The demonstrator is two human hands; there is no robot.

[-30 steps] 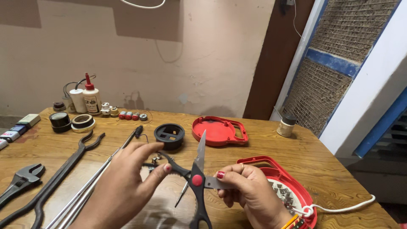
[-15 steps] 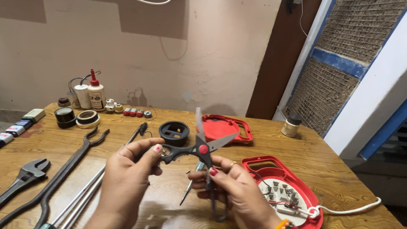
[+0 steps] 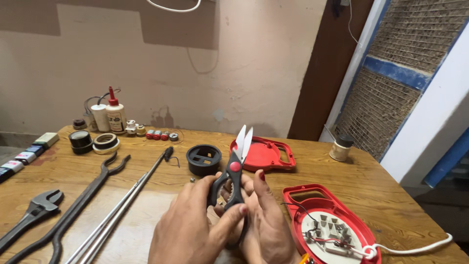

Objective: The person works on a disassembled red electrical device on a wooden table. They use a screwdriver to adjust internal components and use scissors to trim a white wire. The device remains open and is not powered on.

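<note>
At the far left edge of the frame a few small flat boxes (image 3: pixel 27 151) lie on the wooden table (image 3: pixel 381 195). Below them, at the lower left, rest an adjustable wrench (image 3: pixel 34 210), long black tongs (image 3: pixel 80 200) and a pair of steel rods (image 3: pixel 124 205) running up toward the centre. Higher up, in the upper left part of the table, stand two rolls of tape (image 3: pixel 93 143) and a white bottle with a red nozzle (image 3: pixel 116 115), with a row of small red and silver parts (image 3: pixel 159 135) just to its right.

In the lower centre the left hand (image 3: pixel 188 230) and the right hand (image 3: pixel 266 225) are pressed close together, both wrapped around the black handles of a pair of scissors (image 3: pixel 234 171). The scissors point upward, the blades slightly apart at the tips, with a red pivot. Behind them sit a round black housing (image 3: pixel 203 159) and a red plastic cover (image 3: pixel 266 154).

At the lower right lies an open red casing (image 3: pixel 312 205) with wiring and metal contacts inside, and a white cord (image 3: pixel 415 247) leaves it toward the right edge. A small spool (image 3: pixel 340 147) stands farther back on the right.
</note>
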